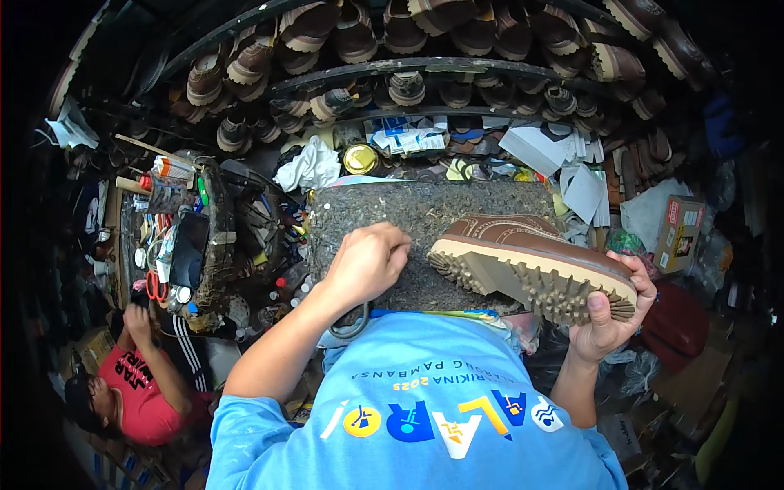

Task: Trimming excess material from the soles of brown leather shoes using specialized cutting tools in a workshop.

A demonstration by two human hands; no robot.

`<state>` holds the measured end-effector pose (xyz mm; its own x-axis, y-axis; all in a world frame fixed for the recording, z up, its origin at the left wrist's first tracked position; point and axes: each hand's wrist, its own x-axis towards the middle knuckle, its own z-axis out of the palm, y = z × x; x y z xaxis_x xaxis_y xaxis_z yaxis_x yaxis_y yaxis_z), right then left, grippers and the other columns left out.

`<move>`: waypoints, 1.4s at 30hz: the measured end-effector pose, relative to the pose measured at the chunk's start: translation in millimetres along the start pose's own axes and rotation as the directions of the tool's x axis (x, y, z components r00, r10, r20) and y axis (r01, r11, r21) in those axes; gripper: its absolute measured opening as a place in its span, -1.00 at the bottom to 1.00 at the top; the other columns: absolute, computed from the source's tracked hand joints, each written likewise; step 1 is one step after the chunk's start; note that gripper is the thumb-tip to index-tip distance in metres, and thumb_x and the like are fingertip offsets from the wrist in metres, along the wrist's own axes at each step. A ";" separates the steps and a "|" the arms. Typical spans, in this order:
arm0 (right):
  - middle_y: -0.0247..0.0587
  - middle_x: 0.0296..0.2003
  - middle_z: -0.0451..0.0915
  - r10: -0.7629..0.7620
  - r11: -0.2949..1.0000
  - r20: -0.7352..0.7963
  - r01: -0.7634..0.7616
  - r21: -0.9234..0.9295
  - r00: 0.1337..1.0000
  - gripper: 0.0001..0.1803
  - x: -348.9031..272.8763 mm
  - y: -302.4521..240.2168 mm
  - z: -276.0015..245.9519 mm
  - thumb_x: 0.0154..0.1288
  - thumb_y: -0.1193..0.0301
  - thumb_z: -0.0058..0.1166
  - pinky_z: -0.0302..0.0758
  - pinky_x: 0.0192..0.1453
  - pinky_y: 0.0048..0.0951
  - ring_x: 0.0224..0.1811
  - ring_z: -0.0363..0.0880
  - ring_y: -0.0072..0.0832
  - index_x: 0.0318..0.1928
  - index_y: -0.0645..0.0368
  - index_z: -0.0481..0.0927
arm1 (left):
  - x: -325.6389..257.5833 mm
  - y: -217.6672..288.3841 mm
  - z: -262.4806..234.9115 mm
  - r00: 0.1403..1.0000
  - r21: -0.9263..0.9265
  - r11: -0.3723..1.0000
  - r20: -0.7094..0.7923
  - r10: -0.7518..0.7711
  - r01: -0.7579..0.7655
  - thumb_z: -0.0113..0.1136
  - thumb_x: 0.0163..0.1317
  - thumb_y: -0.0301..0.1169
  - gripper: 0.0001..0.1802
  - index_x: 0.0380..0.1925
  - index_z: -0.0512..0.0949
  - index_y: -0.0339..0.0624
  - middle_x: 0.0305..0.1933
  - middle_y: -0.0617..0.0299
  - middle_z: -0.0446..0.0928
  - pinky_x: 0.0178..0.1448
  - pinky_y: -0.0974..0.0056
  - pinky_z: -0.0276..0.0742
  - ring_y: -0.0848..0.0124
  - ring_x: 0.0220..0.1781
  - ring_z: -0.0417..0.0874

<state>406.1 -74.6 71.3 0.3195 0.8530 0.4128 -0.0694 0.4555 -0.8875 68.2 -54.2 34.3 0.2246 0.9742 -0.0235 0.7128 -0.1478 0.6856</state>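
Right hand (608,314) grips brown boot (531,257) by the heel, sole toward the camera, at 3 o'clock over the gritty work block (367,204); left hand (367,261) clenched at centre above scissors (351,320); looks like mid sole-check, next move needs a steady turn

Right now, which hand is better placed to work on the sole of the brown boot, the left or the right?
Probably the left hand. It rests closed on the grey work block beside the lugged sole, with scissors just below it. The right hand is occupied: it grips the heel end of the brown boot.
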 end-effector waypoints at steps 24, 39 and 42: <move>-0.30 -0.13 0.65 0.460 0.885 -0.219 -0.423 0.197 0.861 -0.68 59.6 81.9 -74.8 0.35 0.36 0.36 0.60 0.09 -0.38 -0.11 0.66 -0.48 0.01 0.16 0.57 | -58.2 -14.7 -78.7 0.971 0.018 0.997 0.227 -0.072 0.069 0.32 -0.07 -0.59 -0.23 0.30 0.60 -0.10 -0.26 0.05 0.61 -0.06 0.17 0.57 0.14 -0.25 0.63; -0.30 -0.16 0.70 0.441 0.893 -0.184 -0.409 0.186 0.878 -0.76 69.1 74.9 -59.6 0.38 0.36 0.34 0.65 0.07 -0.38 -0.14 0.70 -0.50 -0.05 0.14 0.58 | 9.8 -18.2 -28.3 0.931 -0.199 0.980 0.359 0.065 0.009 0.29 -0.12 -0.56 -0.21 0.30 0.63 -0.07 0.05 0.02 0.76 0.38 0.14 0.44 0.13 -0.18 0.63; -0.29 -0.15 0.69 0.428 0.900 -0.183 -0.400 0.174 0.885 -0.75 69.4 73.3 -57.8 0.38 0.37 0.33 0.64 0.09 -0.38 -0.12 0.69 -0.50 -0.05 0.14 0.58 | 9.5 -20.6 -29.4 0.925 -0.184 0.983 0.376 0.051 0.021 0.29 -0.10 -0.56 -0.23 0.29 0.64 -0.04 -0.03 0.06 0.78 0.41 0.09 0.41 0.17 -0.26 0.60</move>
<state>477.8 3.3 23.0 0.4261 0.9032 -0.0523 -0.3545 0.1134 -0.9282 36.1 -36.9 41.4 0.4940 0.8294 -0.2607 0.5831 -0.0936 0.8070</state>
